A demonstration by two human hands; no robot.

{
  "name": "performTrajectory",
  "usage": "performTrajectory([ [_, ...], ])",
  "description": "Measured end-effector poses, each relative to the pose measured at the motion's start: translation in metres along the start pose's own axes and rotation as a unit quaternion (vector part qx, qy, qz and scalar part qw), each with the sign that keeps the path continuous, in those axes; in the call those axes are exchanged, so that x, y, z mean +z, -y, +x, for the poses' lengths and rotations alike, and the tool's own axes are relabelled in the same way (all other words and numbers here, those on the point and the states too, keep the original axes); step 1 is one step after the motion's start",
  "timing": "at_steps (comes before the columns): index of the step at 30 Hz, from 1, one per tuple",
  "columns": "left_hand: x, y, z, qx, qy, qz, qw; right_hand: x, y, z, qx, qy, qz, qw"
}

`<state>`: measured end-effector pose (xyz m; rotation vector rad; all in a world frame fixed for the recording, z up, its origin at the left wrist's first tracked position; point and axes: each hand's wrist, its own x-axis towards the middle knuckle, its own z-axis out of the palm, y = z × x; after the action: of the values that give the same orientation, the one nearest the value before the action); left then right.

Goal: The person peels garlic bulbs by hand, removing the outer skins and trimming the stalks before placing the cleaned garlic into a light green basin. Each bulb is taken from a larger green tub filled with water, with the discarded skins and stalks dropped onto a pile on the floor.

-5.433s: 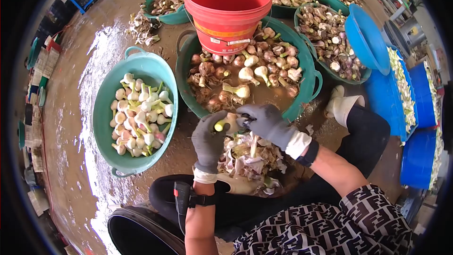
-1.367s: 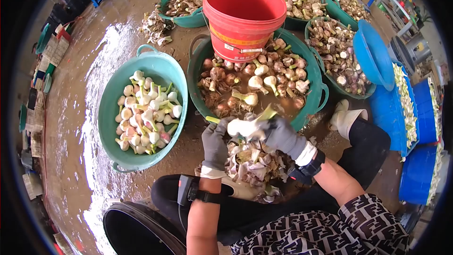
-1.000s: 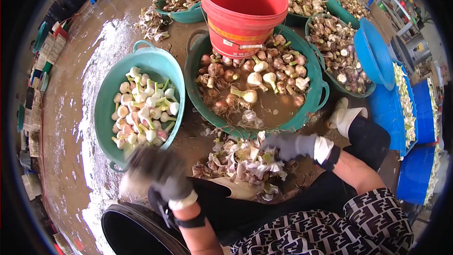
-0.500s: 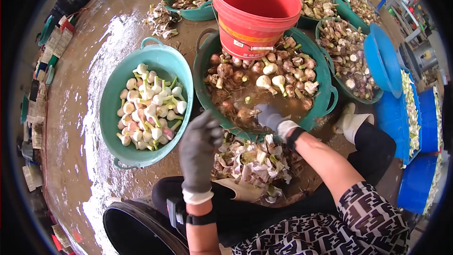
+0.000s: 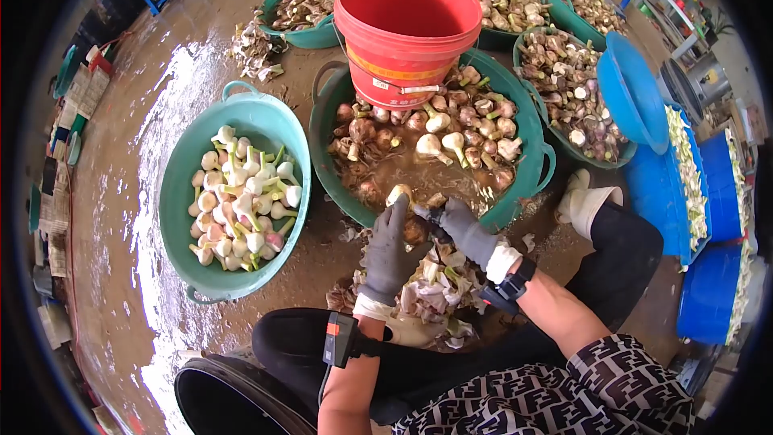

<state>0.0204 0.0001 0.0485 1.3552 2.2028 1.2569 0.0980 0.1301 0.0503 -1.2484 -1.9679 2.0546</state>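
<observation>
My right hand (image 5: pixel 467 231), in a grey glove, is closed at the near rim of a green tub (image 5: pixel 533 193), gripping a brownish garlic bulb (image 5: pixel 415 230). A cut stalk shows just above its fingers. My left hand (image 5: pixel 390 258), also gloved, is open beside that bulb, thumb apart and fingers pointing up. Right at its fingertips is a paler bulb (image 5: pixel 398 193). Muddy water (image 5: pixel 390 169) and many unpeeled bulbs fill the tub, and a red bucket (image 5: pixel 407 48) stands at its far side.
Left of me, a lighter green tub (image 5: pixel 179 262) holds clean white garlic. Peeled skins (image 5: pixel 439 294) lie between my legs. More tubs of garlic (image 5: pixel 564 97) stand behind and right, with a blue basin (image 5: pixel 632 93) on one. A black bucket (image 5: pixel 209 370) is at lower left; the floor (image 5: pixel 121 217) is wet.
My right hand has come up from the water towards me with a bulb. My left hand has moved right to meet it, and the whole view has shifted slightly.
</observation>
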Motion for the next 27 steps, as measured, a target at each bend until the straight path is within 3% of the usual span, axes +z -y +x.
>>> performTrajectory([
  [2,0.000,-0.003,-0.001,0.002,-0.014,0.009,1.000,0.003,-0.022,0.019,0.044,-0.066,0.017,0.997],
  [5,-0.001,-0.003,0.000,0.023,-0.020,0.022,0.999,-0.001,-0.014,0.016,0.068,-0.031,0.044,0.996],
  [7,-0.001,-0.002,0.001,-0.007,-0.024,-0.047,0.999,-0.005,-0.001,0.005,0.069,-0.007,0.070,0.995],
  [9,0.001,0.000,0.000,-0.023,-0.049,-0.127,0.990,-0.012,0.004,-0.001,-0.032,0.074,0.146,0.986],
  [11,-0.002,-0.002,0.000,-0.050,-0.064,-0.229,0.970,-0.010,0.013,-0.005,-0.044,0.065,0.103,0.992],
  [12,-0.003,-0.003,0.002,-0.051,-0.065,-0.228,0.970,-0.009,0.015,-0.005,-0.056,0.057,0.059,0.995],
  [14,-0.003,-0.003,0.004,0.056,-0.059,-0.088,0.993,-0.006,0.014,-0.005,-0.049,0.051,0.000,0.997],
  [16,0.001,0.001,0.002,0.042,-0.069,-0.105,0.991,-0.006,0.014,-0.004,0.075,0.034,0.021,0.996],
  [17,0.001,0.002,0.001,0.014,-0.073,-0.159,0.984,-0.005,0.014,-0.006,0.075,0.035,0.022,0.996],
  [20,-0.001,0.005,0.000,-0.028,-0.075,-0.256,0.963,-0.006,0.020,-0.013,-0.046,0.062,0.115,0.990],
  [23,-0.002,0.010,0.001,-0.047,-0.081,-0.340,0.936,-0.006,0.002,-0.002,0.015,0.107,0.228,0.968],
  [26,-0.003,0.006,-0.002,-0.048,-0.093,-0.392,0.914,-0.006,-0.006,0.001,0.033,0.099,0.247,0.963],
  [27,-0.002,0.010,-0.002,-0.091,-0.100,-0.427,0.894,-0.004,-0.010,0.002,0.032,0.100,0.248,0.963],
])
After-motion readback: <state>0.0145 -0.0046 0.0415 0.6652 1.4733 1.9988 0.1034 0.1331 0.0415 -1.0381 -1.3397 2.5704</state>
